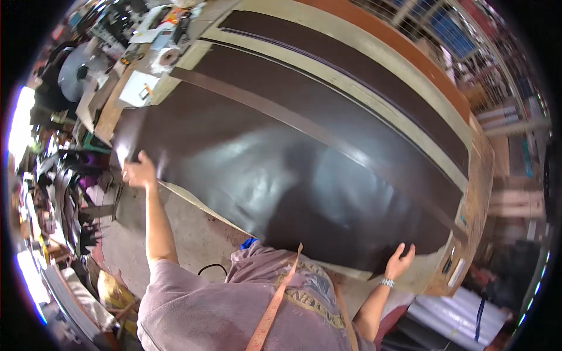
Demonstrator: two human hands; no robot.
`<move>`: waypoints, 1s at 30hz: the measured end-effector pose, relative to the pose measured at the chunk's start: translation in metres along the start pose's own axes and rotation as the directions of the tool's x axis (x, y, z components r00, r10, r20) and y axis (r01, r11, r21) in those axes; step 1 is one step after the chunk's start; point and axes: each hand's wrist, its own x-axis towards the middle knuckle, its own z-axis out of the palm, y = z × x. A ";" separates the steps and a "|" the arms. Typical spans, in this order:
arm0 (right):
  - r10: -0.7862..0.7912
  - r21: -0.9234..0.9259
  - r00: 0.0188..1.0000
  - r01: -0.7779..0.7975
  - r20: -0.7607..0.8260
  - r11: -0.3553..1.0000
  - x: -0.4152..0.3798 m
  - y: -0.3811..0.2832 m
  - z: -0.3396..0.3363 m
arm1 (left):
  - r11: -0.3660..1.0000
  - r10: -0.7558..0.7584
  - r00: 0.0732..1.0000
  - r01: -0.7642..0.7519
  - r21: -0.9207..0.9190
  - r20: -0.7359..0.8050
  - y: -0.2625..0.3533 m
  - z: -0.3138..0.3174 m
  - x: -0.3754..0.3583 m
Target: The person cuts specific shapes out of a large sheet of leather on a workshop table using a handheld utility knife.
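Observation:
A large dark brown sheet (252, 158) with a glossy surface lies over the worktable. At its near left corner is my left hand (139, 171), thumb raised and apart from the curled fingers; whether it pinches the sheet is not clear. Near the sheet's front right edge, my right hand (400, 261) has its thumb and fingers spread, with nothing visible between them. A long brown strip (269, 108) runs diagonally across the sheet. An orange measuring tape (275, 304) hangs down over my shirt.
Beyond the sheet lie another dark piece (351, 64) and an orange-brown band (404, 58). A tape roll (169, 57) and white paper (138, 89) sit at the back left. Silvery rolls (459, 316) are at the lower right, below the table's wooden edge (481, 193).

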 end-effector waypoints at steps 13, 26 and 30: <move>-0.796 0.328 0.443 0.742 0.413 0.584 0.127 -0.336 0.168 | 0.727 0.633 0.764 -0.534 -0.431 0.121 0.355 0.130 -0.013; -0.854 0.318 0.281 0.841 0.437 0.439 0.156 -0.390 0.250 | 0.822 0.467 0.842 -0.301 -0.484 0.270 0.414 0.166 0.045; -0.860 0.325 0.294 0.835 0.417 0.443 0.157 -0.392 0.251 | 0.855 0.410 0.874 -0.268 -0.444 0.261 0.421 0.161 0.041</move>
